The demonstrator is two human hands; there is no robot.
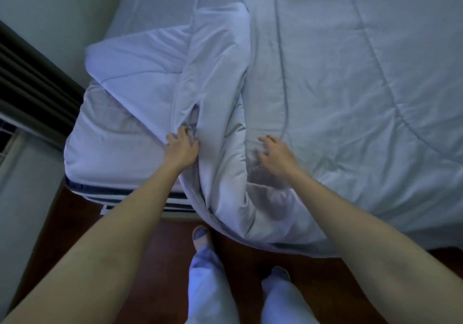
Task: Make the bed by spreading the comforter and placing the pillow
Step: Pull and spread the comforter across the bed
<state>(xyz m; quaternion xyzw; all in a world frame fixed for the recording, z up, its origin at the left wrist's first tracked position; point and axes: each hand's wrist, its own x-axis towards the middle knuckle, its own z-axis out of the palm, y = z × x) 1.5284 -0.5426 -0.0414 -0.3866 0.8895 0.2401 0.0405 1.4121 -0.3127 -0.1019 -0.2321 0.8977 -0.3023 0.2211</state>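
A: What's nearest?

B: Dark wood floor (155, 246), the person's legs in pale trousers (208, 283), feet pointing at the bed. Both bare forearms reach fwd.

A: Left hand?

B: Left hand (181, 145) is at the near left part of the bed, fingers closed on a bunched fold of the comforter (350, 85), pinching the cloth.

A: Right hand?

B: Right hand (276, 154) hovers w/ fingers spread apart, nothing in it, over the comforter just right of that fold. Bit blurred, can't tell if the tips touch the cloth.

A: Where's the comforter overall?

B: Lies mostly flat over the right and middle of the bed, near edge hanging off toward the floor. Its left part is folded back into a thick rumpled ridge running near to far, so the mattress sheet (112, 145) shows bare at the near left corner.

A: Far end?

B: Dark strip at the far edge, maybe pillows, too cropped to tell. Wall (50, 5) on the left.
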